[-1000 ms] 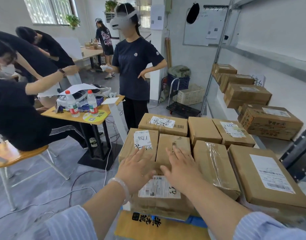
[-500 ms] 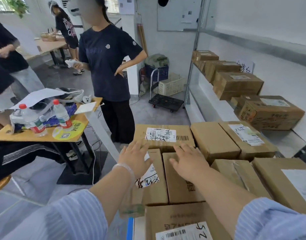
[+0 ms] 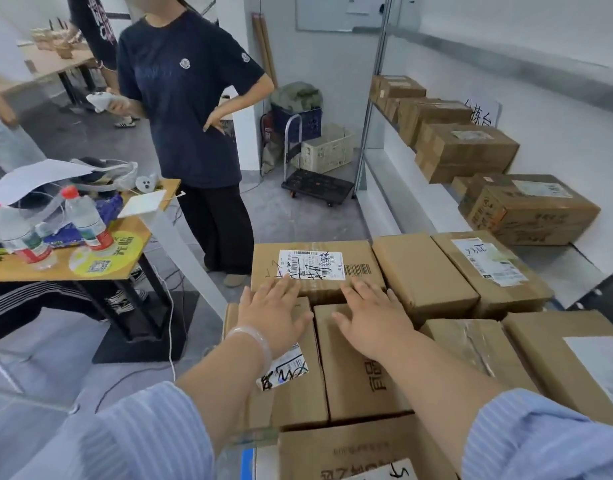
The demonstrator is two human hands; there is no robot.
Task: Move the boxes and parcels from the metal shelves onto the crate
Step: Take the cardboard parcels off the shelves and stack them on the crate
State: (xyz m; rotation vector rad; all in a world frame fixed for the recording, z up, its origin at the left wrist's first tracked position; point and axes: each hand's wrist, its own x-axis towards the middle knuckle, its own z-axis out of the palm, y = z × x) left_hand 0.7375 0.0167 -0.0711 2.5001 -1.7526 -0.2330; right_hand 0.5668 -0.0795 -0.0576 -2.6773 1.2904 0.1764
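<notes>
Head view: straight, spread fingers (image 3: pixel 287 288) of the left hand (image 3: pixel 273 318) and right hand (image 3: pixel 376 322) are laid flat, gripping nothing, on the near edge of the labelled box (image 3: pixel 315 263) in the stack's far row. An uneven push could skew it or tip it off the far side. Its long axis runs left to right, label upward.

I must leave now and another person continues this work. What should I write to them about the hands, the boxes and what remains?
Left hand: open, flat on the pile, holding nothing.
Right hand: open, flat, fingertips at the labelled box.
Done: many boxes are packed side by side in front.
Left: several shelf boxes wait on the metal shelf at the right; none is in hand.
</notes>
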